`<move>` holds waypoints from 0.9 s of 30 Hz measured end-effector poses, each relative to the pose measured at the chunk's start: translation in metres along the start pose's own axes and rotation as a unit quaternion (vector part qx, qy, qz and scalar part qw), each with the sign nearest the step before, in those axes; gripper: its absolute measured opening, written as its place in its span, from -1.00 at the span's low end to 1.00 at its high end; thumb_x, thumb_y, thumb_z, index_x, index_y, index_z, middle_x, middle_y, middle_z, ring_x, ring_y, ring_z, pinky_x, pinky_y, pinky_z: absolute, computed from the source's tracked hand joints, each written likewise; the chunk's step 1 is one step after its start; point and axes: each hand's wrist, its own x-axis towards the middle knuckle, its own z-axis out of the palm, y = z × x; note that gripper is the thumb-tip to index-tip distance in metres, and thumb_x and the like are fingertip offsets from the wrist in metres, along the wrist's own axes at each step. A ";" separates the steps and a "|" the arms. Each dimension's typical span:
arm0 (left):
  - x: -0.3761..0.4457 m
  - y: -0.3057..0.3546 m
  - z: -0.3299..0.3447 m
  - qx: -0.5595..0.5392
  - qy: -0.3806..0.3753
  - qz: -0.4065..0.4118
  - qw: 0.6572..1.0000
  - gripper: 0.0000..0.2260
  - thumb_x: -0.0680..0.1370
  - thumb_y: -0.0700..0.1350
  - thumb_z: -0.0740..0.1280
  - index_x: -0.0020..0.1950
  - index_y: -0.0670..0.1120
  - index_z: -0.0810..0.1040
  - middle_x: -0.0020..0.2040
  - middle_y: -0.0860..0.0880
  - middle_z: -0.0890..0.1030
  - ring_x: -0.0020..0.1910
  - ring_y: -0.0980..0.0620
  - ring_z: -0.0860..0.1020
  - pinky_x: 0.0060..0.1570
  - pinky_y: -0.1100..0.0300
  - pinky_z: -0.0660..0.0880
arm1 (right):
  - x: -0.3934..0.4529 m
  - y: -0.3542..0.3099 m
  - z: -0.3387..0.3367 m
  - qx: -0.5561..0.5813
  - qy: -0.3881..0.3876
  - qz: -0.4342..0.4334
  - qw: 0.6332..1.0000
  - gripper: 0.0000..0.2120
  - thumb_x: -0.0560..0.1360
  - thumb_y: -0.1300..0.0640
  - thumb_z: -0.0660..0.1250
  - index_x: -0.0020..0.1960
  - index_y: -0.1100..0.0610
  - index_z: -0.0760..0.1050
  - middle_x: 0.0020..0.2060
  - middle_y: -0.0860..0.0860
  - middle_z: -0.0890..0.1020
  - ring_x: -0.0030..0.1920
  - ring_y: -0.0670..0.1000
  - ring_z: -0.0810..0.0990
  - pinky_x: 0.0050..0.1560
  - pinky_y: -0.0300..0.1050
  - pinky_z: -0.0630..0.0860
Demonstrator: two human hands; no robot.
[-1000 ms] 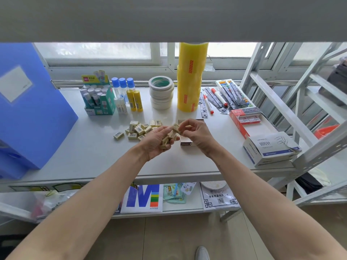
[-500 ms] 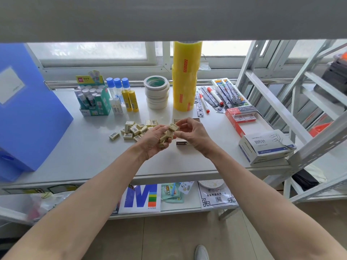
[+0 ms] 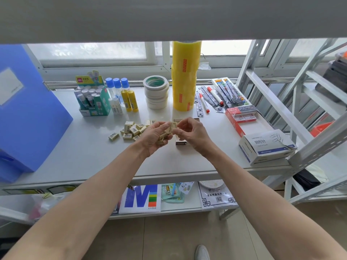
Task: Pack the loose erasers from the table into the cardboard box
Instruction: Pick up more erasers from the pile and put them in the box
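Observation:
My left hand [image 3: 154, 136] is cupped above the table and holds several small cream erasers [image 3: 166, 135] in a stack. My right hand [image 3: 191, 133] pinches the top eraser [image 3: 173, 125] of that stack. Under and behind my right hand lies the small cardboard box [image 3: 181, 143], mostly hidden; its dark front end shows. A heap of loose erasers [image 3: 131, 130] lies on the white table [image 3: 90, 147] left of my hands, with one eraser [image 3: 113, 136] apart at its left.
At the back stand a glue-stick display box [image 3: 93, 99], glue bottles [image 3: 122, 94], white tape rolls [image 3: 156, 91] and a tall yellow tape stack [image 3: 184, 76]. Pens [image 3: 214, 95], a red box [image 3: 241, 117] and a paper-clip box [image 3: 266, 145] lie right. A blue folder [image 3: 28, 109] stands left.
My hands have stayed together over the box. The right fingers have shifted onto the top eraser of the stack. The camera view has drifted slightly.

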 end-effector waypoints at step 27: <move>0.013 0.006 0.008 -0.019 0.016 -0.006 1.000 -0.90 0.53 -0.26 0.39 -0.02 -0.18 0.49 -0.19 -0.19 0.60 -0.41 0.03 0.58 -0.53 0.33 0.43 | 0.012 0.003 -0.017 -0.055 -0.021 -0.008 0.998 -0.73 0.40 0.14 0.51 0.07 0.15 0.58 -0.25 0.04 0.66 -0.23 0.03 0.68 -0.02 0.06 0.64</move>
